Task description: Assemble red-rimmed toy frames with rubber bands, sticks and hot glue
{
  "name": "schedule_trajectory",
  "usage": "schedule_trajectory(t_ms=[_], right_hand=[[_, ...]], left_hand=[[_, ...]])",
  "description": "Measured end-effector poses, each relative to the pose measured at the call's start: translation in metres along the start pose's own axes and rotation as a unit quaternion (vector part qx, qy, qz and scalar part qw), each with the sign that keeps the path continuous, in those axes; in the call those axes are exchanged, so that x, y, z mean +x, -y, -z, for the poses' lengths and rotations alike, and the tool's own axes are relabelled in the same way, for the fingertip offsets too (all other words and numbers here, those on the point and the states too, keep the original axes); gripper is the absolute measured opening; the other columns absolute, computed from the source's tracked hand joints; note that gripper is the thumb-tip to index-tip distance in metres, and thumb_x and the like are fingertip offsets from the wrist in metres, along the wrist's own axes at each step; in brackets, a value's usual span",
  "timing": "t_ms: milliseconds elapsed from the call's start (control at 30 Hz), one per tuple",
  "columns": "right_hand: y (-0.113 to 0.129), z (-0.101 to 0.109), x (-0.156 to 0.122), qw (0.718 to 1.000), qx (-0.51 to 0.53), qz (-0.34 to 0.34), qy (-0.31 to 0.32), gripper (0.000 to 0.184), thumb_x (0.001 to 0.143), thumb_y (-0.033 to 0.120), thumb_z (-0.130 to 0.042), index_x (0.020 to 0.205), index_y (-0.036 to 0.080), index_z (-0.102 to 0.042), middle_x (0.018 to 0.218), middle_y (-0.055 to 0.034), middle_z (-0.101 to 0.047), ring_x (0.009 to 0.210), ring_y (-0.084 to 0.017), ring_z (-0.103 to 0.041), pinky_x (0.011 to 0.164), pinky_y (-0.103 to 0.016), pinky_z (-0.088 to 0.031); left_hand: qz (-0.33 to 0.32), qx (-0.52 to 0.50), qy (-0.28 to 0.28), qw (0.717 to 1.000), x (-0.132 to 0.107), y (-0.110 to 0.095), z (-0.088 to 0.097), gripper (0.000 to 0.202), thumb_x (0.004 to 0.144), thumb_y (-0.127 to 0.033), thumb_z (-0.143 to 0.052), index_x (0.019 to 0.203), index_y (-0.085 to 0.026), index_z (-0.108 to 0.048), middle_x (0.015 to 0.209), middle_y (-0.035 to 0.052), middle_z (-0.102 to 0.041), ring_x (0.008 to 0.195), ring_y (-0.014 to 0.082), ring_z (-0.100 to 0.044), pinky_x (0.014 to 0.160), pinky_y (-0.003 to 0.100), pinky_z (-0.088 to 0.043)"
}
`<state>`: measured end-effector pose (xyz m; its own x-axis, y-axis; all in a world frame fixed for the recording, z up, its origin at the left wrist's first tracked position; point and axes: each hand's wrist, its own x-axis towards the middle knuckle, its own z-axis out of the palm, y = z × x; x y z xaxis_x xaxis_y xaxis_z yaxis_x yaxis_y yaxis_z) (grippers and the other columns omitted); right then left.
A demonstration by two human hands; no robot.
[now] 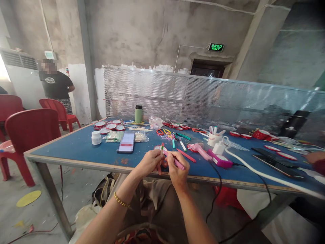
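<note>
Your left hand [150, 162] pinched stick [162, 148] upright over counter [76, 149] near edge, 6 o'clock. Your right hand [177, 171] closed around pink pen [179, 165], tip against stick. Flask [138, 113] stood at 11 o'clock.

Both forearms [115, 206] are bare; a gold beaded bracelet [120, 200] circles the left wrist.

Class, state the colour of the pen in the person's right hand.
Pink. The pen in the right hand shows best in the head view.
</note>
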<state>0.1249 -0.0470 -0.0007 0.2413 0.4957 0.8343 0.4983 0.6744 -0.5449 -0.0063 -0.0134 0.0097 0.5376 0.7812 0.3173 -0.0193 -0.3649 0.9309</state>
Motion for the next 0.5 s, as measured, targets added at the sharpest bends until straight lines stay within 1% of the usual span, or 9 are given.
schedule_trajectory(t_ms=[267,400,500], right_hand=[[-0.0005,-0.0001,-0.0002,1.0,-0.007,-0.002,-0.006,0.021,0.092,0.031,-0.055,0.076,0.019,-0.062,0.06,0.0015,-0.06,0.049,-0.012,-0.055,0.052,-0.024,-0.046],[0.0004,0.0,-0.0002,1.0,0.005,-0.011,-0.019,0.019,0.091,0.03,-0.056,0.077,0.019,-0.062,0.061,0.0016,-0.061,0.047,-0.012,-0.056,0.05,-0.023,-0.047],[0.0006,0.0,-0.0001,1.0,0.004,-0.004,-0.015,0.018,0.091,0.029,-0.056,0.077,0.019,-0.063,0.06,0.0018,-0.061,0.048,-0.012,-0.055,0.051,-0.024,-0.046]], left_hand=[[-0.004,0.001,0.003,1.0,0.0005,0.0012,0.0009,0.036,0.09,-0.051,-0.046,0.079,-0.017,-0.05,0.075,0.0009,-0.067,0.044,0.0095,-0.059,0.042,0.019,-0.033],[-0.003,-0.01,0.004,1.0,0.0013,0.0024,0.0011,0.034,0.09,-0.049,-0.047,0.079,-0.017,-0.05,0.076,0.0016,-0.068,0.044,0.0096,-0.059,0.042,0.019,-0.033],[-0.001,-0.012,0.003,1.0,0.0011,0.0028,0.0009,0.035,0.09,-0.05,-0.047,0.079,-0.017,-0.05,0.076,0.0015,-0.067,0.044,0.0099,-0.06,0.042,0.019,-0.033]])
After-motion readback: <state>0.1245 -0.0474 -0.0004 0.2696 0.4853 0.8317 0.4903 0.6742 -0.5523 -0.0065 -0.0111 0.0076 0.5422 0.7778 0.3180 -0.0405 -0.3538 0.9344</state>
